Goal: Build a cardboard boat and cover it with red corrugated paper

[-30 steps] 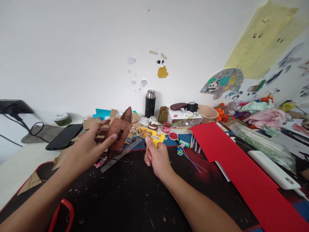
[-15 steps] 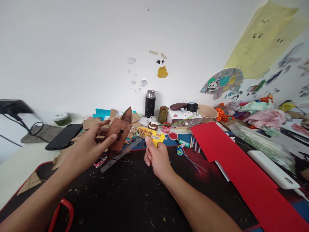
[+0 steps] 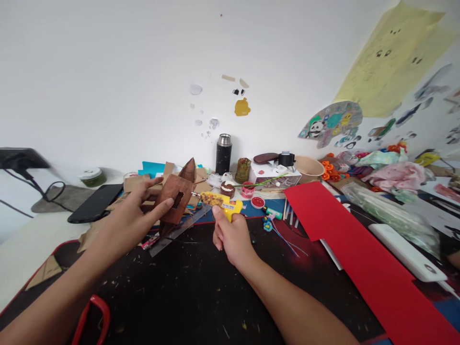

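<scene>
My left hand (image 3: 142,206) grips a brown model boat (image 3: 187,173) with a box-like cabin (image 3: 168,194) that has a dark rectangular opening. The thumb presses on the cabin's near face, and the boat is tilted with its pointed end up and away. In my right hand (image 3: 233,237) is a yellow glue gun (image 3: 217,200), its thin metal nozzle pointing left, at or very near the cabin's right edge. Whether the nozzle touches the cabin I cannot tell. Below the boat lies a clear ruler (image 3: 179,232) on the dark mat (image 3: 187,297).
Cardboard scraps (image 3: 97,232) and a black phone (image 3: 95,203) lie at left. A black flask (image 3: 223,155) stands by the wall. Long red card (image 3: 345,239) and a white power strip (image 3: 406,251) stretch along the right. Red scissor handles (image 3: 97,316) show at the front left.
The glue gun in my right hand has shifted slightly left and down, bringing its nozzle nearer the cabin's edge. The left hand and boat have hardly moved.
</scene>
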`<state>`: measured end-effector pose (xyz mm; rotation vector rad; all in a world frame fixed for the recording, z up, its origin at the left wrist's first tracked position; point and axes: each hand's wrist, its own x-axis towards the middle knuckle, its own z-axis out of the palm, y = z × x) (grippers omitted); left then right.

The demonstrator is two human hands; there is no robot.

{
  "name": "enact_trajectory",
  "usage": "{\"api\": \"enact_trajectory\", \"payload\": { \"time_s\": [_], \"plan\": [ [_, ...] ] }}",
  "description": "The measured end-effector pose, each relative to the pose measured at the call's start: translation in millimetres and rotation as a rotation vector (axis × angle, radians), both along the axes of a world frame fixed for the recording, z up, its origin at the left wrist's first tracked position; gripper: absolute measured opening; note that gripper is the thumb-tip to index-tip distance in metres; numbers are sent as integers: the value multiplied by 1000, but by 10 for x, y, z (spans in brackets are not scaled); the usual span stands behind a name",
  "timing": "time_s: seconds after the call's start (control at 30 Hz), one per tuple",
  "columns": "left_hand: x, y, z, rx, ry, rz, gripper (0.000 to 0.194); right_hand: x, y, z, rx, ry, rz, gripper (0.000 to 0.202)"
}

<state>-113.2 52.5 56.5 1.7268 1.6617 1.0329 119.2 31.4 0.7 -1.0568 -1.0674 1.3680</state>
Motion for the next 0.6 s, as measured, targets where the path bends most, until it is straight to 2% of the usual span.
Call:
{"api": "enact_trajectory", "payload": {
  "time_s": [0.23,0.37,0.6],
  "plan": [
    [38,-4,53,26,9,13,91,-13,-11,-50,3,-65,41,74],
    [17,10,50,25,9,15,92,-24,-9,-79,-18,-28,71,67],
    [2,29,26,44,-11,8,92,-18,-19,-59,1,47,159,68]
  ]
}}
